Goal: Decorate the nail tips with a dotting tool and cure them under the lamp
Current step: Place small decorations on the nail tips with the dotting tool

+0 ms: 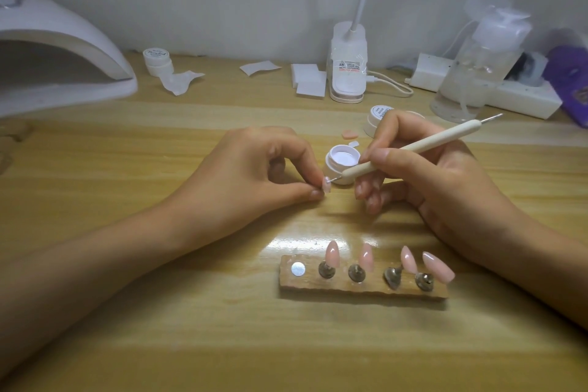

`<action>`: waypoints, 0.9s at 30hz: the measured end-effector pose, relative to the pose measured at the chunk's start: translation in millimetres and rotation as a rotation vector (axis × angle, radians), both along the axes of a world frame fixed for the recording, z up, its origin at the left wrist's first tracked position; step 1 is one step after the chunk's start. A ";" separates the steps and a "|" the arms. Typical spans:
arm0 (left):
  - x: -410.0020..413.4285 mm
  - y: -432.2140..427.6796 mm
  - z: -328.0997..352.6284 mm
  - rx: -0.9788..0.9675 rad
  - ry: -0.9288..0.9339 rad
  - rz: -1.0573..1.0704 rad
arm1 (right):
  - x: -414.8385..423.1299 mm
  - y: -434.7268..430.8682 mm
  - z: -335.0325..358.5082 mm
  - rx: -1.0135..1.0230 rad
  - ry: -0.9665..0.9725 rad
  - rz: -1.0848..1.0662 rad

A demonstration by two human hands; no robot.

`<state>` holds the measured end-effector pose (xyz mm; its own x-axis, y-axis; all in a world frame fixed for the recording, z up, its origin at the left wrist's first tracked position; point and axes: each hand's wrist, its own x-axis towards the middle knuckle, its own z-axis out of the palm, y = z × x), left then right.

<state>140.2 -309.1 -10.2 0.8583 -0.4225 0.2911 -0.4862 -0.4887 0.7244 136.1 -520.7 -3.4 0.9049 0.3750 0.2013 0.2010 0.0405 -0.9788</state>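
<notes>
My left hand (pixel 257 169) pinches a small pink nail tip (pixel 422 184) between thumb and forefinger at the table's middle. My right hand (pixel 432 175) grips a cream dotting tool (pixel 410 148) like a pen; its metal point touches the held tip. Just behind stands an open white gel pot (pixel 342 160). Near the front lies a wooden holder (pixel 362 288) with several pink nail tips (pixel 332 252) standing on metal stands and one bare magnet at its left end. The white curing lamp (pixel 60 54) sits at the far left.
A second gel pot (pixel 157 60) and white wipes (pixel 310 79) lie at the back. A desk lamp base (pixel 347 73), a clear pump bottle (pixel 477 64) and a white power strip (pixel 521 95) stand at the back right. Two loose tips (pixel 444 134) lie by the open pot.
</notes>
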 end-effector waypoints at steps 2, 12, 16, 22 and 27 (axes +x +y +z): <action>0.0 0.0 0.1 0.008 -0.004 0.000 | 0.0 0.1 0.1 -0.001 0.005 0.003; -0.4 0.0 0.3 -0.006 0.009 -0.005 | -0.1 0.6 -0.4 -0.003 0.010 0.000; -0.4 -0.1 0.2 -0.006 0.007 -0.005 | -0.3 0.5 -0.4 0.000 0.016 -0.002; -0.4 0.0 0.2 0.009 0.002 0.001 | -0.5 -0.1 0.4 0.028 0.009 0.002; -0.8 -0.2 0.4 0.003 0.003 0.003 | -0.7 -0.9 0.8 0.062 -0.012 -0.001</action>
<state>139.5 -309.3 -9.8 0.8605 -0.4207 0.2874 -0.4827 -0.4925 0.7242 135.4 -521.6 -2.6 0.9024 0.3609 0.2354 0.2131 0.1010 -0.9718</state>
